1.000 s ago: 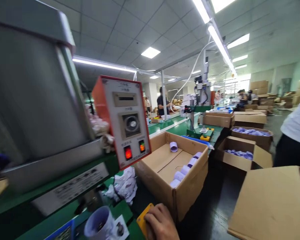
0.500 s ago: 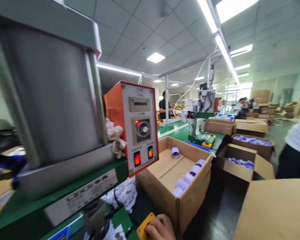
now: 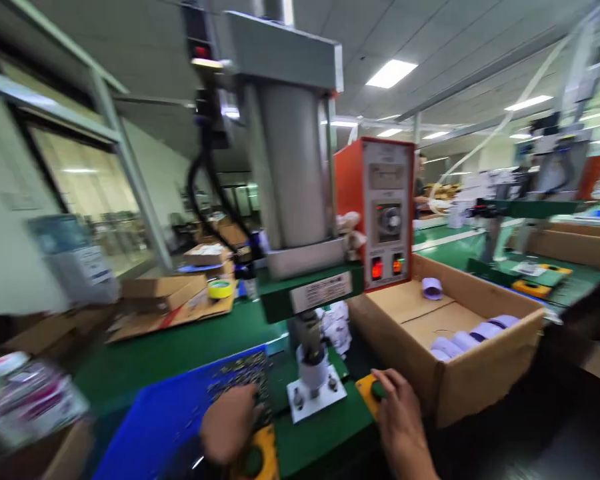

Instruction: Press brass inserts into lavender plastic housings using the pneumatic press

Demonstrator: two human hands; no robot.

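Observation:
My right hand (image 3: 403, 417) lies over the yellow button box (image 3: 367, 393) right of the press, its fingers stretched out near the green button (image 3: 379, 391). My left hand (image 3: 230, 423) is over the near right edge of the blue tray (image 3: 150, 420), close to small metal parts (image 3: 243, 373). It is smeared by motion and its fingers are hidden. Just below it sits a second yellow button box (image 3: 267, 453). Between the hands, a pale purple cup-shaped piece (image 3: 313, 373) stands on the white fixture plate (image 3: 320, 405), under the head of the press (image 3: 297, 167).
A cardboard box (image 3: 495, 383) with several purple pieces (image 3: 463, 342) stands at the right. Behind the press is an orange control box (image 3: 387, 177) with lit switches. Yellow tape (image 3: 220, 289) lies on cardboard at the left. Another press (image 3: 550, 173) stands farther right.
My view has swung left and back, so the whole press, the blue tray and my left hand now show. My right hand remains at its yellow button box.

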